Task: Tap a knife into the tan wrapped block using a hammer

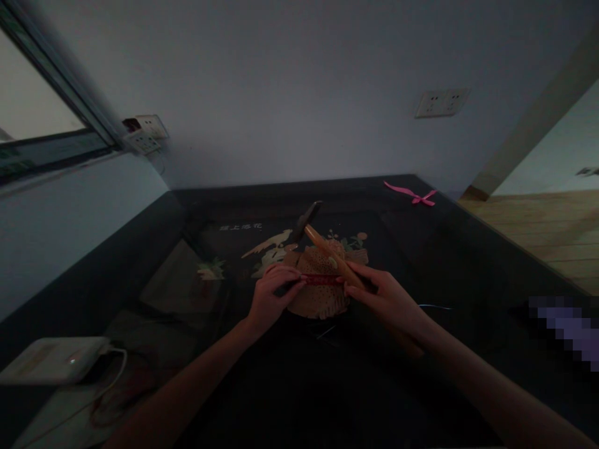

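Note:
A dark red ribbon (322, 280) is stretched between my two hands over a dark table. My left hand (276, 290) pinches its left end, fingers closed. My right hand (374, 290) is closed at the ribbon's right end, against the wooden handle of a hammer (339, 262). The hammer lies slanted, its dark head up and to the left, its handle running under my right hand toward the lower right. Beneath the ribbon and hammer is a light brown patterned fan shape (318, 302), with a bird and flower picture around it.
A pink ribbon bow (422, 199) lies at the table's (281, 193) back right corner. At the lower left is a white device (58, 360) with a cable. A blurred purple object (568, 330) sits at the right edge. Wall sockets (442, 103) are above the table.

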Motion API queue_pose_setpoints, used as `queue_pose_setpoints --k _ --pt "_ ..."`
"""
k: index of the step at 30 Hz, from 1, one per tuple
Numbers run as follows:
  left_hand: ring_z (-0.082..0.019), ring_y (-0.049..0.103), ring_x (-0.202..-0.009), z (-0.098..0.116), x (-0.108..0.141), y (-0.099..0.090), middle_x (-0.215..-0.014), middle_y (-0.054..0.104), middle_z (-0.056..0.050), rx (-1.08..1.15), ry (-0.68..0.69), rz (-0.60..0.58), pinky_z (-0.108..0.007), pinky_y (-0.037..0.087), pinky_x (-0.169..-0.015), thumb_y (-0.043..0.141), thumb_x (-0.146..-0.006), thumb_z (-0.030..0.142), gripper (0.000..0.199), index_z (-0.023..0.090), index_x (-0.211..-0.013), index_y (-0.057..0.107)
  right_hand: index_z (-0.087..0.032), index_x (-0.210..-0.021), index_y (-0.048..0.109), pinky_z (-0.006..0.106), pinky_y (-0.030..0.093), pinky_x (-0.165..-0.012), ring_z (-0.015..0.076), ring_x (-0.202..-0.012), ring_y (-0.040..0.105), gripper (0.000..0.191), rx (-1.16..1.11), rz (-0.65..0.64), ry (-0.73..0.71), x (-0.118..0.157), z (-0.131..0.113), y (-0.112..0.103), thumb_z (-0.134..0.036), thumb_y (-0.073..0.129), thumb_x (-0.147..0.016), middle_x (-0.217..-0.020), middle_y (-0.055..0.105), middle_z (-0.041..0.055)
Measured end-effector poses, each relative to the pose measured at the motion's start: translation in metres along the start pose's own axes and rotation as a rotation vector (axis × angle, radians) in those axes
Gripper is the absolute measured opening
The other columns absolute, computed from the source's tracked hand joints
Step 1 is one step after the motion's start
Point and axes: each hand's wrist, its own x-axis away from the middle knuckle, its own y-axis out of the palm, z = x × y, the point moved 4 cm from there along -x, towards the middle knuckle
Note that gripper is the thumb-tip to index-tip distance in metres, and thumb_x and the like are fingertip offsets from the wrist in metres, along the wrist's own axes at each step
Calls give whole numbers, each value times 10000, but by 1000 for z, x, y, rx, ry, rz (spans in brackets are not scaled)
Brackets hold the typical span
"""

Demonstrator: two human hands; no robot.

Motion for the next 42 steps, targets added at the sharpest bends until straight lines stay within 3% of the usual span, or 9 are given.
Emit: queue_pose_setpoints --k 17,25,29,33,38,42 --pt "-192 663 -779 1 -5 2 -773 723 -47 40 -5 31 -376 525 -795 666 -835 237 73 185 -786 679 -152 -1194 673 439 504 -910 276 -1015 670 416 18 26 -2 -13 -3 -5 -201 617 -784 -1109 741 74" --pt "-187 649 -785 0 -5 5 -775 718 -41 23 -39 37 -380 519 -799 652 -839 226 68 186 -785 665 -201 -1240 652 455 514 -913 277 -1051 662 446 -66 64 37 -7 2 -11 -248 651 -796 -1196 710 60" --pt "-202 644 -839 0 -3 5 -807 717 -56 -4 -61 30 -373 522 -801 644 -834 220 45 180 -823 661 -222 -1240 652 421 575 -794 264 -931 705 443 -112 99 77 7 -1 -22 -294 649 -803 -1050 761 41" --pt "-206 642 -876 3 -2 4 -859 707 -63 -24 -105 -19 -371 522 -822 623 -842 219 97 185 -918 671 -196 -1214 664 407 563 -794 258 -865 712 431 -133 174 108 28 -5 -35 -300 672 -795 -939 776 47" --pt "-210 633 -943 4 5 -17 -988 685 -69 -116 -102 22 -370 504 -857 551 -885 250 201 194 -1067 615 -195 -1209 653 391 538 -803 259 -872 708 418 -182 283 117 55 5 -43 -330 671 -813 -855 765 39" --pt "-201 614 -880 20 25 -45 -917 652 -57 -250 0 147 -348 496 -811 539 -871 202 115 192 -976 585 -194 -1243 612 411 518 -849 263 -895 711 441 -261 352 106 68 21 -41 -337 655 -829 -746 724 6"
